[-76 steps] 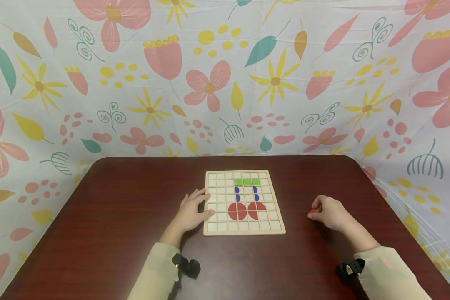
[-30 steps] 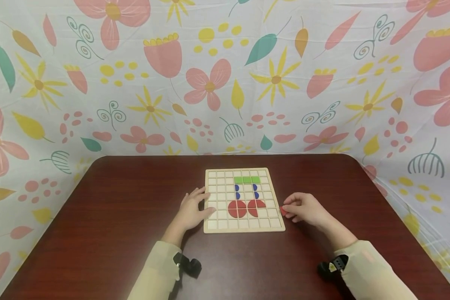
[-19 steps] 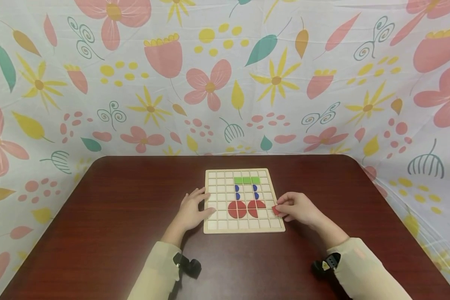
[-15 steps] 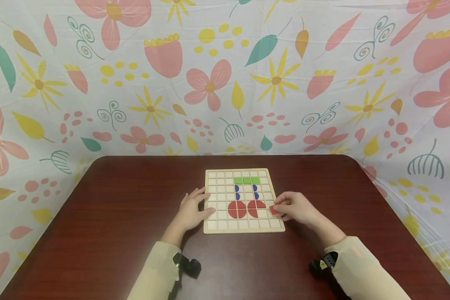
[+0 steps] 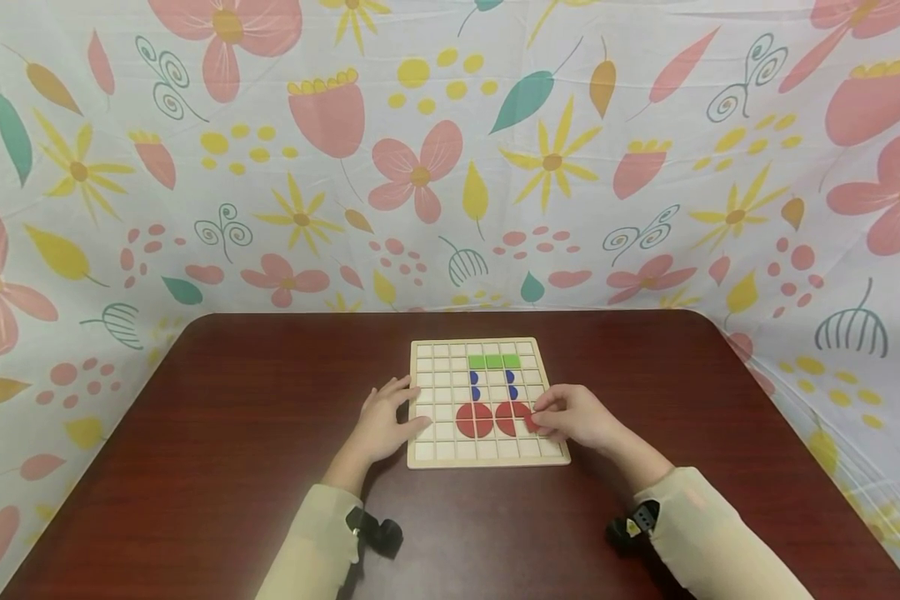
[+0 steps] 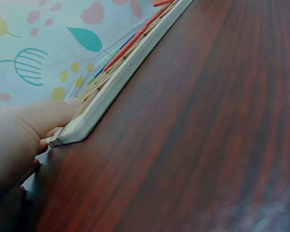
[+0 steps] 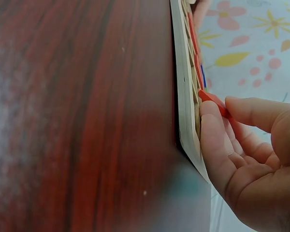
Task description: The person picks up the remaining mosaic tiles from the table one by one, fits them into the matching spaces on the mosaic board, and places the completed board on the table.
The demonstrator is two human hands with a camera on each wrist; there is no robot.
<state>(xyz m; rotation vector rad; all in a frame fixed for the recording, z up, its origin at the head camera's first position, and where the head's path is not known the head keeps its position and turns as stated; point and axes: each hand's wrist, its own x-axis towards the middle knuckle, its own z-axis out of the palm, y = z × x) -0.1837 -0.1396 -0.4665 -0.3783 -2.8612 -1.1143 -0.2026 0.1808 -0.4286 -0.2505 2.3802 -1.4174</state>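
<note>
A wooden grid board point(image 5: 440, 451) lies on the table. My left hand point(image 5: 378, 425) rests at its left edge, fingers spread and relaxed, with the thumb on the rim. Between thumb and fingers, my right hand point(image 5: 581, 417) pinches a small red tile point(image 7: 213, 102), held tilted just above the board's right part. Its full outline is partly hidden by the fingers. On the board, red quarter-circle tiles form a full disc point(image 5: 475, 420); beside it is a second red disc point(image 5: 506, 412), whose lower right is by the held tile. Above them sit blue half-round tiles point(image 5: 510, 377) and a row of green squares point(image 5: 494, 362).
The dark red-brown wooden table point(image 5: 270, 400) extends on all sides of the board. Behind it hangs a white cloth point(image 5: 450, 83) printed with flowers and leaves. Each wrist wears a black camera, such as the left one point(image 5: 378, 533).
My right hand has carried the red tile leftward from the table at the right, across the board's right edge, to the second red disc. The left hand has stayed in place.
</note>
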